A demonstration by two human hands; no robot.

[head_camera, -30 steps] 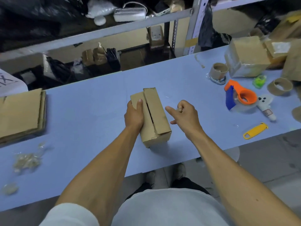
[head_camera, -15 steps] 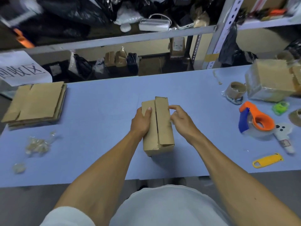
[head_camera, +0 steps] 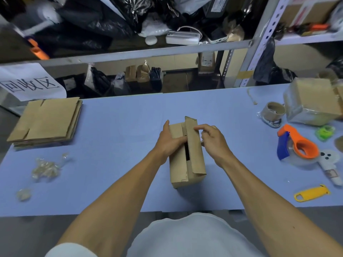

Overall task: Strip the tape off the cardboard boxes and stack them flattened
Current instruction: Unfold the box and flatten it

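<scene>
A small cardboard box (head_camera: 186, 156) stands near the front edge of the tabletop (head_camera: 118, 127), about midway along it. The left hand (head_camera: 168, 140) grips its left side, thumb across the top. The right hand (head_camera: 213, 140) pinches the raised right flap (head_camera: 193, 143) with curled fingers. A stack of flattened boxes (head_camera: 46, 120) lies at the far left corner.

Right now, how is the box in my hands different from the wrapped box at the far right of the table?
The held box is bare cardboard with its top flaps parting; the wrapped box is covered in clear film and closed. The held box is narrow and gripped by the left hand and right hand; the wrapped box looks bulkier and untouched. Both are brown cardboard.
</scene>
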